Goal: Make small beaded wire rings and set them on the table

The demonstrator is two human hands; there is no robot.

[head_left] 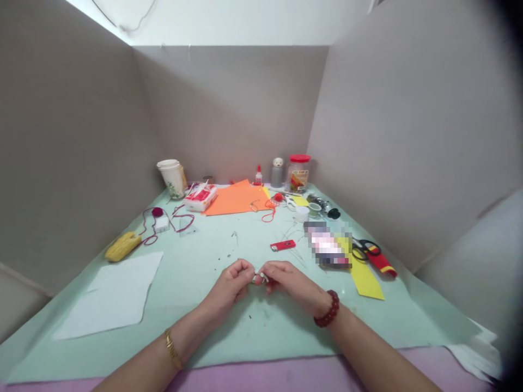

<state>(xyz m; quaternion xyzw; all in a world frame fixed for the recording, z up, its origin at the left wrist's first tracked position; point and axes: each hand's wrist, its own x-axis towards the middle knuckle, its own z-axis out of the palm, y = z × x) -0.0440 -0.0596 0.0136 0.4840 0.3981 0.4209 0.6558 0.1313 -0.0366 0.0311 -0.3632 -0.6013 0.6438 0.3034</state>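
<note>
Above the front middle of the green table cover, my left hand point(235, 279) and my right hand point(286, 277) meet fingertip to fingertip. Between them is a small whitish piece point(259, 276), pinched from both sides; the fingers cover most of it, so its kind cannot be made out. Both hands are closed. A gold band circles my left wrist and a dark red bead bracelet point(327, 309) my right. Just beyond the right hand lies a red lighter point(283, 245). Tiny dark bits and thin wire-like strands lie near the hands.
White paper point(118, 294) and a yellow bundle point(122, 246) lie left, near purple cord. Orange sheets point(237, 197), a tissue pack point(201, 197), a cup point(171, 179) and a red-lidded jar point(298, 174) stand behind. Black-handled scissors point(366, 249) and yellow paper point(366, 277) lie right. Grey panels enclose the table.
</note>
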